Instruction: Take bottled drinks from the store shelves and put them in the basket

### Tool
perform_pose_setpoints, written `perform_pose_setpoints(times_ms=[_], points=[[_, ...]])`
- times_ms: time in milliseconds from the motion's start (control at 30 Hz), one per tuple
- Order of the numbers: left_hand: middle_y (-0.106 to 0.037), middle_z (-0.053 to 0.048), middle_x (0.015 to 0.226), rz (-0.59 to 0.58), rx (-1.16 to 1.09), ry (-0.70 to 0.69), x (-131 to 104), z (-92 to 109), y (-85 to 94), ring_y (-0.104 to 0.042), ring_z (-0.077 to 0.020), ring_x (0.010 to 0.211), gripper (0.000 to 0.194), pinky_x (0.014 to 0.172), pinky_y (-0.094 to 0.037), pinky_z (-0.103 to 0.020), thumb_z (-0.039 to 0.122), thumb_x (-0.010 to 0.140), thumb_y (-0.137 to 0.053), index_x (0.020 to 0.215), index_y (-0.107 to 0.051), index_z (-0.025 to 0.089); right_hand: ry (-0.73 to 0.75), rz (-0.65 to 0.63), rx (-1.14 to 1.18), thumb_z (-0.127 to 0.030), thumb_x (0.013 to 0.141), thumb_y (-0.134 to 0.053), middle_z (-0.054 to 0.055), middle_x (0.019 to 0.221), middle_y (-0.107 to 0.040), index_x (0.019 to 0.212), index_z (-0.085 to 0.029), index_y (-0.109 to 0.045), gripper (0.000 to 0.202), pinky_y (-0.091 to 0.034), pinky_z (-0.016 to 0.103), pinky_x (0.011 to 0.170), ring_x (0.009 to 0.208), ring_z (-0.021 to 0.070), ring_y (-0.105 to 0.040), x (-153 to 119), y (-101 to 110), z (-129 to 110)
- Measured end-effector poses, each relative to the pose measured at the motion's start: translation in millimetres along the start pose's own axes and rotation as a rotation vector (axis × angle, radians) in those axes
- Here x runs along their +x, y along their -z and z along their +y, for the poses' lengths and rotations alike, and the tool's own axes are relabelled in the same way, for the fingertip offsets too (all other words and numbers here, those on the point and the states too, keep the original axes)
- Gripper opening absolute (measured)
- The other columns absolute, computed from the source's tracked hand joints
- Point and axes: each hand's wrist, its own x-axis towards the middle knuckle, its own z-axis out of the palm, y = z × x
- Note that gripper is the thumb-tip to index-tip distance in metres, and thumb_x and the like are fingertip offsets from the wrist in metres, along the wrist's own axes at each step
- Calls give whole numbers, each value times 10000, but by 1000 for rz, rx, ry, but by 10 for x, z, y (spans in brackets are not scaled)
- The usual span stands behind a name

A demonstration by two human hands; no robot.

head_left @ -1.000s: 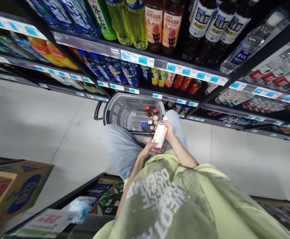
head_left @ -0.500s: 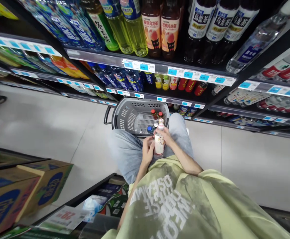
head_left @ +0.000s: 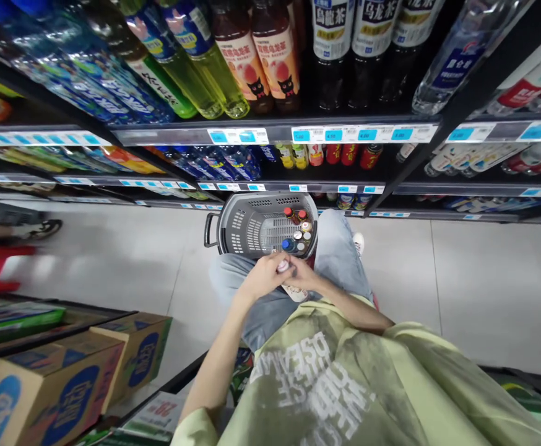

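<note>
Low over my lap, a small bottle (head_left: pixel 297 293) with a pale patterned label is tilted between my hands. My left hand (head_left: pixel 265 274) is closed round its pinkish white cap. Beside it, my right hand (head_left: pixel 302 273) wraps the neck, its fingers touching those of my left hand. Just past my hands, the grey basket (head_left: pixel 247 248) stands on the floor between my knees and the shelf. Inside, at its right end, are red-capped bottles (head_left: pixel 289 212), a blue-capped bottle (head_left: pixel 288 244) and several white or silver tops (head_left: pixel 306 236).
Drink shelves (head_left: pixel 280 133) with price tags run across the front. Cardboard boxes (head_left: pixel 73 378) stand at the lower left. A person's leg and shoe (head_left: pixel 47 229) and a red object (head_left: pixel 1 266) are at the left edge.
My left hand has moved up from the bottle's side to its cap. The bottle has tipped, its cap shifting left. More of the person's leg and the red object show at the left.
</note>
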Motion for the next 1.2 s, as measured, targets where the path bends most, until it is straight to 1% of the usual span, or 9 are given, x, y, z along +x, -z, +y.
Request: perform_pose_setpoints(times_ms=[100, 200, 300, 433, 533, 667, 900, 1067, 1200], points=[[-707, -12, 774, 4, 88, 38, -5, -49, 58, -636, -202, 714, 139, 756, -488, -302, 389, 848, -656, 807, -659, 256, 112, -118, -243, -222, 653, -956, -42, 961, -757, 1060, -286, -757, 457, -549, 345, 815, 898, 243, -674, -29, 90, -18], [-703, 10, 702, 112, 181, 147, -67, -169, 142, -627, -181, 657, 158, 698, -485, -277, 404, 797, -681, 768, -652, 251, 97, -172, -325, -223, 598, -1009, -32, 1017, -782, 1161, -289, -775, 614, -545, 317, 805, 930, 249, -716, -23, 258, -80], [-720, 9, 701, 218, 271, 268, -104, -319, 241, -652, -189, 664, 199, 736, -514, -282, 451, 788, -691, 787, -660, 254, 81, -46, -335, -131, 597, -983, -12, 984, -792, 1030, -262, -803, 486, -537, 274, 814, 914, 211, -730, 4, 477, -172], [-737, -10, 750, 289, 361, 386, -24, -614, 282, -704, -218, 735, 221, 821, -541, -303, 476, 799, -666, 805, -646, 256, 79, 184, -193, -167, 787, -878, 13, 919, -798, 962, -234, -802, 203, -547, 254, 791, 857, 173, -728, 40, 767, -310], [-762, -50, 841, 276, 419, 404, 146, -961, 253, -741, -247, 857, 186, 863, -542, -309, 434, 831, -629, 815, -629, 249, 75, 325, -113, -216, 836, -848, 16, 915, -800, 957, -228, -795, 133, -569, 258, 786, 865, 172, -738, 89, 952, -377], [-786, -108, 967, 200, 482, 429, 484, -1500, 184, -749, -283, 991, 151, 931, -544, -325, 359, 869, -612, 908, -658, 221, -10, 435, 58, -274, 850, -830, -14, 804, -767, 862, -234, -743, 96, -611, 305, 728, 733, 176, -730, 173, 1124, -395], [-748, -189, 1118, -52, 424, 565, 1023, -2202, -238, -745, -324, 1050, 184, 930, -561, -370, 283, 807, -735, 930, -711, 147, -32, 502, 77, -418, 840, -846, -9, 843, -772, 898, -249, -732, 213, -638, 327, 726, 723, 172, -731, 215, 1200, -394], [-700, -198, 1226, -167, 351, 668, 1247, -2448, -640, -736, -328, 1046, 275, 912, -544, -379, 281, 817, -784, 1021, -714, 110, -44, 528, 60, -478, 827, -870, 5, 836, -768, 915, -242, -743, 281, -638, 323, 695, 709, 174, -731, 220, 1175, -427], [-656, -219, 1263, -147, 306, 720, 1309, -2561, -890, -737, -308, 1024, 282, 927, -552, -386, 223, 836, -807, 1079, -723, 108, -72, 543, 32, -525, 830, -880, 13, 842, -769, 924, -240, -738, 332, -640, 334, 680, 694, 174, -723, 253, 1145, -445]])
